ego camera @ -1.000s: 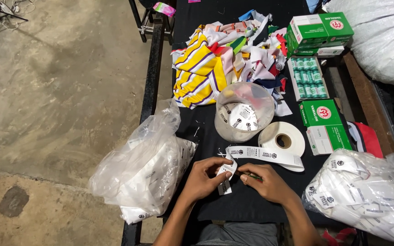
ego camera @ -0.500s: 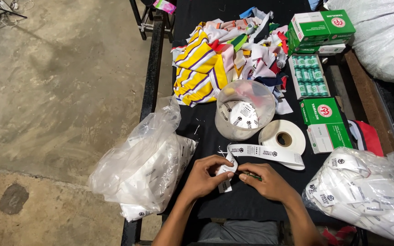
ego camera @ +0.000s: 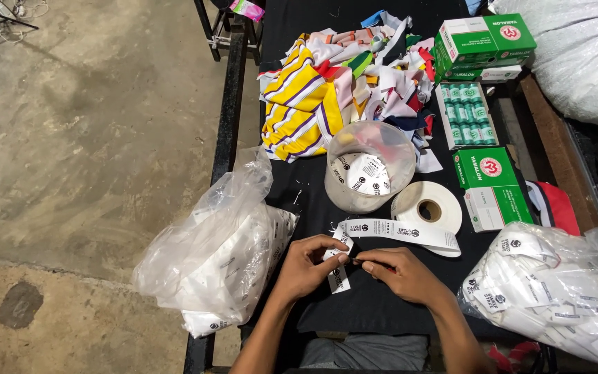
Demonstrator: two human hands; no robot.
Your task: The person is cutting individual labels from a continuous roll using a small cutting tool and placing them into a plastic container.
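While the white label strip (ego camera: 399, 233) runs leftward from the tape roll (ego camera: 428, 208), its near end is pinched by the left hand (ego camera: 308, 263), the right hand (ego camera: 399, 271) apparently pinching alongside, fingertips touching.

Bare black cloth (ego camera: 375, 305) between plastic bags (ego camera: 216, 256); clear tub (ego camera: 370, 166) blocks ahead

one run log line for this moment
left hand: pinches white printed label strip | right hand: fingertips meet left's at strip | white tape roll beyond hands | black table
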